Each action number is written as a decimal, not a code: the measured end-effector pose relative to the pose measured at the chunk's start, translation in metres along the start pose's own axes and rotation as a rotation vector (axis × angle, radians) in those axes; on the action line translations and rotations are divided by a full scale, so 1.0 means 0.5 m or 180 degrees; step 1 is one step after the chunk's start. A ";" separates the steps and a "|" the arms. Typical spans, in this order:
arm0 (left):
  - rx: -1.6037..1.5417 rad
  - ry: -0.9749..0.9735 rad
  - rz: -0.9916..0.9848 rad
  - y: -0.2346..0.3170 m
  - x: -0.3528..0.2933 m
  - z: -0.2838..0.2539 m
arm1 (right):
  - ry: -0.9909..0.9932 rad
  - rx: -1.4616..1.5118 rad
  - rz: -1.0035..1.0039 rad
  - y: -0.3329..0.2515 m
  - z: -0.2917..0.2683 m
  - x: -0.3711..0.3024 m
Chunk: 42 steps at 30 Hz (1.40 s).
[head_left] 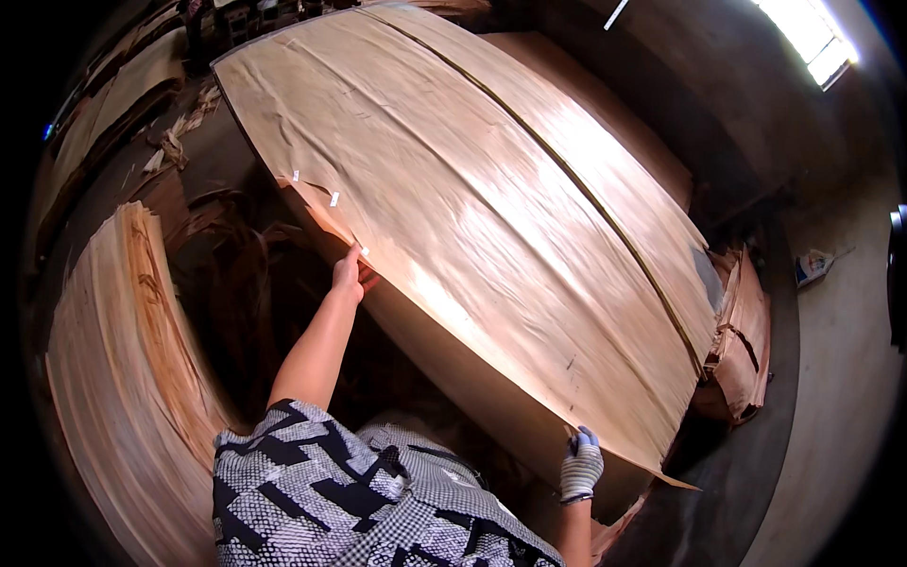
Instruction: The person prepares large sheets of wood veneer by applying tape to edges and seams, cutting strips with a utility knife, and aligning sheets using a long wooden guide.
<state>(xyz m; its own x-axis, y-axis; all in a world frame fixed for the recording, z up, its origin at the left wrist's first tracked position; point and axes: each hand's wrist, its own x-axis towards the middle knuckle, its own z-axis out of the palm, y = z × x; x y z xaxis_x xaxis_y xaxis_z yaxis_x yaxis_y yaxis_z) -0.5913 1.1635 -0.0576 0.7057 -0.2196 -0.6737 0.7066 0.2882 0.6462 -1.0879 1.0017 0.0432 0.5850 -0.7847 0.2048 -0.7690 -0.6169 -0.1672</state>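
A large pale wood veneer sheet (pixel 453 217) lies wrinkled over a tall stack, with a long dark gap running lengthwise through its far part. My bare left hand (pixel 351 272) pinches the sheet's near edge, beside a torn, reddish flap (pixel 321 213). Small white tape pieces (pixel 334 199) stick along that torn place. Farther right, my right hand (pixel 582 465), in a striped grey-white glove, grips the same edge near the sheet's corner; its fingertips are partly hidden. A thin pointed strip of veneer juts out past that corner.
At the left stands a curved stack of veneer sheets (pixel 123 350), with dark scraps between it and the big stack. A reddish veneer bundle (pixel 740 340) sits beyond the right end. More stacked sheets (pixel 123 104) are at the far left. A bright window (pixel 812 38) is at upper right.
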 end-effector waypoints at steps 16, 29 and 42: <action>-0.0639 -0.0255 -0.0019 -0.012 0.038 -0.092 | 0.0165 -0.0131 -0.0107 -0.025 -0.063 0.057; 0.3093 -0.0239 0.0929 -0.254 -0.233 -0.259 | 0.0156 -0.0183 0.0107 0.003 -0.040 0.041; 0.5823 -0.1746 0.0433 -0.192 -0.116 -0.247 | -0.1249 0.3453 0.0986 -0.077 -0.017 -0.112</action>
<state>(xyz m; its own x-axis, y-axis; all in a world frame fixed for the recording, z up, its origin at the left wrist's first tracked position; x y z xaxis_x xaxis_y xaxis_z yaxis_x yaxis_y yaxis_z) -0.7066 1.2635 -0.1251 0.4308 -0.6162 -0.6593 -0.4206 -0.7835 0.4574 -1.0934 1.0697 0.0466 0.5969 -0.7573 -0.2649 -0.3829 0.0212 -0.9235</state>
